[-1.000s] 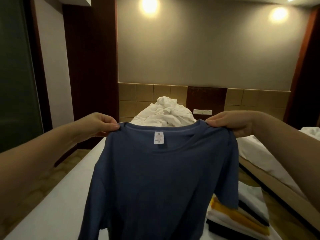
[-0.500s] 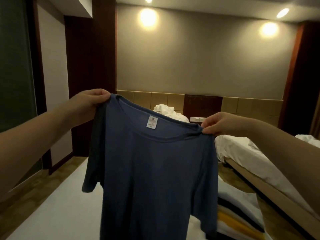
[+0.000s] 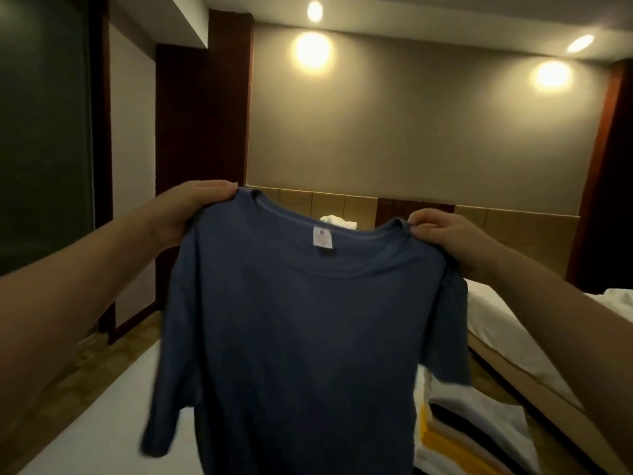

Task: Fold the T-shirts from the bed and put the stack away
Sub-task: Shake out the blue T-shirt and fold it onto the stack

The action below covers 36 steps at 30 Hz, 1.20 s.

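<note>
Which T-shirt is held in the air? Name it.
The blue T-shirt, pinched at its shoulders by the left hand and right hand; the others lie folded in the stack.

One blue T-shirt (image 3: pixel 301 337) in the middle. Two hands up top: a left hand (image 3: pixel 195 204) and a right hand (image 3: pixel 442 234). One stack of folded shirts (image 3: pixel 479 430), lower right. Two beds: a near bed (image 3: pixel 85 433) and a far bed (image 3: pixel 496 323). Two ceiling lights: a middle light (image 3: pixel 314 10) and a right light (image 3: pixel 580 42).
</note>
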{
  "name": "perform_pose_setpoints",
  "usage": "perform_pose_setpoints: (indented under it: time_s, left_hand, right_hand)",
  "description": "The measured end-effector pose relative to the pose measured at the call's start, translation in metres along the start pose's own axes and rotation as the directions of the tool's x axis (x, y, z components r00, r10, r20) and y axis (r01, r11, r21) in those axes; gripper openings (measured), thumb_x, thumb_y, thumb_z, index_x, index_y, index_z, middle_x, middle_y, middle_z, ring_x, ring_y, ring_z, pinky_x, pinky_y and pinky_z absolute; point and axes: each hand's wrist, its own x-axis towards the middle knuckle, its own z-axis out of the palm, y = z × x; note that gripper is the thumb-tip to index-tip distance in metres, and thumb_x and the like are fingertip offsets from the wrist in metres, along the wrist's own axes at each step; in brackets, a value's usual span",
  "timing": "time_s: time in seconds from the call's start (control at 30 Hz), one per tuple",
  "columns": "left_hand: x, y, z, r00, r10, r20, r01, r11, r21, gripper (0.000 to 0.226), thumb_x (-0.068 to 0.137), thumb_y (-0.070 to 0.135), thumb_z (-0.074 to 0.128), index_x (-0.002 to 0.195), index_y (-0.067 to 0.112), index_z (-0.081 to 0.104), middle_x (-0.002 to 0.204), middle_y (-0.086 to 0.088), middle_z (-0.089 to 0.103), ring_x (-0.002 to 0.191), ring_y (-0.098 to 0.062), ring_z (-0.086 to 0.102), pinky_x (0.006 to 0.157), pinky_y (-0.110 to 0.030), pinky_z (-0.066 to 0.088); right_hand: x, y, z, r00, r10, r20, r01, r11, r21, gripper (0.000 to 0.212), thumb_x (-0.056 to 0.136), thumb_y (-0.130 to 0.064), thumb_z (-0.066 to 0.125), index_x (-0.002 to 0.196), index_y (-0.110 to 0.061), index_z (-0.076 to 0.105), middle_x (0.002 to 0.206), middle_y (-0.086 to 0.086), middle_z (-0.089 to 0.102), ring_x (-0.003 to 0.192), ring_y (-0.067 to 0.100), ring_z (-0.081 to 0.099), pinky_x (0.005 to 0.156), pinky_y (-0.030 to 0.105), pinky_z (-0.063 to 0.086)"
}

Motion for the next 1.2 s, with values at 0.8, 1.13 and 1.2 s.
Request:
perform_pose_setpoints:
  time_s: [0.8, 1.13, 1.2]
  left_hand:
    - [-0.076, -0.09, 0.152, 0.946, -0.286, -0.154, 0.166, 0.832, -0.529, 0.02, 0.095, 0.018, 0.047, 0.083, 0.009, 0.06, 0.072, -0.004, 0.068, 0.07, -0.012, 0.066, 0.057, -0.017, 0.052]
    - [-0.106, -0.118, 0.18, 0.933, -0.083, -0.35, 0.024, 0.985, -0.17, 0.012, 0.091, 0.026, 0.055, 0.086, 0.022, 0.065, 0.075, 0.01, 0.069, 0.076, -0.001, 0.066, 0.061, -0.013, 0.053]
    - [-0.107, -0.117, 0.178, 0.942, -0.052, -0.33, 0.008, 0.991, -0.131, 0.013, 0.091, 0.026, 0.053, 0.081, 0.027, 0.062, 0.071, 0.017, 0.068, 0.073, 0.003, 0.064, 0.058, -0.01, 0.05]
  right_hand:
    - [-0.081, 0.04, 0.145, 0.843, 0.5, 0.199, -0.416, 0.37, 0.831, 0.017, 0.092, -0.011, 0.051, 0.079, -0.005, 0.06, 0.08, 0.01, 0.059, 0.073, 0.018, 0.056, 0.079, 0.028, 0.048]
    - [-0.125, 0.044, 0.174, 0.89, 0.448, 0.079, -0.398, 0.682, 0.614, 0.013, 0.092, -0.012, 0.054, 0.083, -0.008, 0.063, 0.084, 0.014, 0.07, 0.079, 0.026, 0.069, 0.067, 0.034, 0.059]
    - [-0.125, 0.043, 0.17, 0.88, 0.457, 0.131, -0.426, 0.636, 0.644, 0.011, 0.091, -0.01, 0.054, 0.086, -0.006, 0.062, 0.083, 0.014, 0.07, 0.074, 0.024, 0.069, 0.062, 0.031, 0.059]
